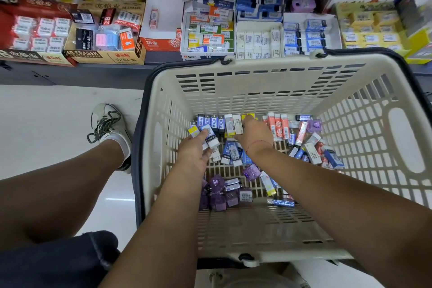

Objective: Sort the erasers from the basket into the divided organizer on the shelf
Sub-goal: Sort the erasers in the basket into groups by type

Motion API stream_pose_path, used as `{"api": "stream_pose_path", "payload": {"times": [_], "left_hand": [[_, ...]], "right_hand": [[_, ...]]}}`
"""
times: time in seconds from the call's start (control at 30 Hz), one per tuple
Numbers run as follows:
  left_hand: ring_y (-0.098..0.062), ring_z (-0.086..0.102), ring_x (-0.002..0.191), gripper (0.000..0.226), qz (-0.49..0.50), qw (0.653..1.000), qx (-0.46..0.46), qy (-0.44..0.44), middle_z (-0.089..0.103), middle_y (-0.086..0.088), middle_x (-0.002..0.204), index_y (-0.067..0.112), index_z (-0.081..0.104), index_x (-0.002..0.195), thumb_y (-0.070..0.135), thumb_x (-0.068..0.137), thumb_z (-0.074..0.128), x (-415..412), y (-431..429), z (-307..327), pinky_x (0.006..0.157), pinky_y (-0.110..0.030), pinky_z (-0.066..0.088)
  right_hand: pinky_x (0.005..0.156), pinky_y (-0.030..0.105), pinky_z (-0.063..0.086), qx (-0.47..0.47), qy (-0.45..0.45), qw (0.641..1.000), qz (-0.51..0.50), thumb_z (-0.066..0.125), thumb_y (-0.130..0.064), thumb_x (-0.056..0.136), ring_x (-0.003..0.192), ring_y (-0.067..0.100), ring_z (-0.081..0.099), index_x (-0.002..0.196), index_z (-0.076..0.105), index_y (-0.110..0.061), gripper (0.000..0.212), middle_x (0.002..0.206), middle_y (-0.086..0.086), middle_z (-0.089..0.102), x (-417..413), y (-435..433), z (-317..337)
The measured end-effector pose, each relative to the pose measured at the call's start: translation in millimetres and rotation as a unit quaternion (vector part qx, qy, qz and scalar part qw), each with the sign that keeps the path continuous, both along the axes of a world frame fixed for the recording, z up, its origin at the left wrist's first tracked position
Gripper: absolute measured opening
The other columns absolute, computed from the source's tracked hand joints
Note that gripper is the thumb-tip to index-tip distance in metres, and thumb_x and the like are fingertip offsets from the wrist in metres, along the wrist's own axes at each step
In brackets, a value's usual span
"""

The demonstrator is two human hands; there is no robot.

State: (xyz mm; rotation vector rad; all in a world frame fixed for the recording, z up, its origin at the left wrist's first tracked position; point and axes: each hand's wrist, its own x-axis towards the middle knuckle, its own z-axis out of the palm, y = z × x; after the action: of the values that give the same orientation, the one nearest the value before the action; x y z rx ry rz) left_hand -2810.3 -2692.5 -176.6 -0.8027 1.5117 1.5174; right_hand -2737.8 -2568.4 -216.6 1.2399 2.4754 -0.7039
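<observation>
Inside the cream basket (257, 91), left hand (194, 149) gripping blue-and-white erasers (211, 135), right hand (256, 133) on white erasers (236, 123), grip unclear

Cream basket (257, 91), slotted grid walls, black handle (137, 147); blue-and-white erasers (211, 121), orange-red erasers (277, 125), purple erasers (217, 194); white shoe (117, 124), dark speckled laces; white floor (46, 112); red box (39, 6).

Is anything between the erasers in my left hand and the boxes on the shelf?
Yes: the basket's far wall rises between the left hand, gripping blue-and-white erasers, and the shelf organizer. Lift over the rim; above it nothing visible blocks.
</observation>
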Motion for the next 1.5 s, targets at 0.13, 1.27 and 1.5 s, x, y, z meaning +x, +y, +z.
{"api": "stream_pose_path", "payload": {"times": [0.13, 1.27, 1.5], "left_hand": [[-0.019, 0.057, 0.081, 0.007, 0.009, 1.000, 0.005, -0.006, 0.057, -0.005, 0.091, 0.011, 0.057, 0.088, 0.012, 0.092, 0.061, 0, -2, 4, 0.059, -0.026, 0.048], [-0.016, 0.059, 0.080, 0.021, -0.108, 0.989, 0.080, 0.065, 0.062, -0.003, 0.087, 0.010, 0.057, 0.109, 0.013, 0.089, 0.065, -32, -8, 108, 0.065, -0.026, 0.050], [-0.016, 0.062, 0.084, 0.016, -0.103, 0.985, 0.117, 0.073, 0.064, -0.004, 0.090, 0.011, 0.059, 0.105, 0.012, 0.090, 0.063, -32, -13, 103, 0.071, -0.025, 0.053]], "right_hand": [[0.060, 0.025, 0.041, 0.006, -0.005, 1.000, -0.006, 0.054, -0.007, 0.090, 0.071, 0.023, 0.053, 0.094, 0.058, -0.009, 0.006, 0.079, 0.007, 0.058, 3, 1, -3], [0.065, 0.026, 0.045, -0.217, 0.087, 0.922, -0.308, 0.074, -0.033, 0.078, 0.070, 0.021, 0.056, 0.088, 0.059, -0.007, 0.031, 0.078, 0.010, 0.061, -14, 4, -4], [0.067, 0.024, 0.044, -0.203, 0.122, 0.949, -0.210, 0.069, -0.025, 0.084, 0.073, 0.021, 0.060, 0.108, 0.069, -0.003, 0.033, 0.086, 0.010, 0.071, -5, -9, 29]]}}
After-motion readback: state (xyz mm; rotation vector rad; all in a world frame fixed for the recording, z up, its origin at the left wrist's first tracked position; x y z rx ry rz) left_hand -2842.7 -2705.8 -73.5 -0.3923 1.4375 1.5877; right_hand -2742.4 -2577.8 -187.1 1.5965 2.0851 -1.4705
